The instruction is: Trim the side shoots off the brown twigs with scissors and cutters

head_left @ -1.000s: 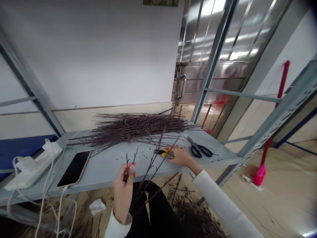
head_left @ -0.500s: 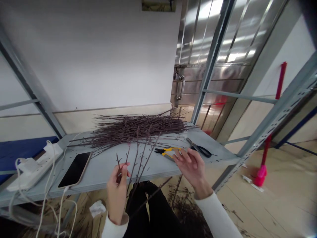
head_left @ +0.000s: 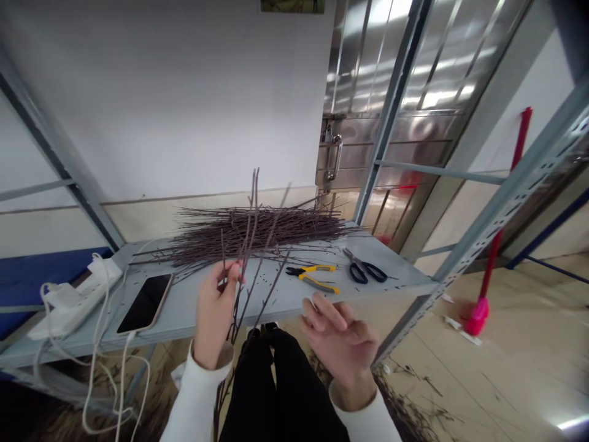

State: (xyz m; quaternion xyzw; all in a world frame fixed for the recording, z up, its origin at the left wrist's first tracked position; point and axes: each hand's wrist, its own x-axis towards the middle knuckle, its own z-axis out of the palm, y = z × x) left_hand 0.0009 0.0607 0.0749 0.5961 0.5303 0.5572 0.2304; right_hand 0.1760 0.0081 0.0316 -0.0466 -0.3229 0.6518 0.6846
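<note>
My left hand [head_left: 212, 313] is closed around a branched dark twig [head_left: 251, 245] and holds it upright in front of the grey metal shelf [head_left: 193, 307]. My right hand [head_left: 343, 337] hovers empty below the shelf's front edge with its fingers spread. Just beyond it on the shelf lie yellow-handled pliers [head_left: 313, 276] and black scissors [head_left: 364, 267]. At the back of the shelf a big heap of cut twigs [head_left: 257, 230] lies lengthwise.
A phone [head_left: 146, 302] lies face up at the shelf's left, next to a white power strip [head_left: 69, 301] with cables hanging down. Slanted rack uprights stand left and right. Twig scraps litter the floor. A red pole [head_left: 499, 221] leans at the right.
My right hand has let go of the pliers and drawn back toward me, open. My left hand has lifted the twig higher and more upright.
</note>
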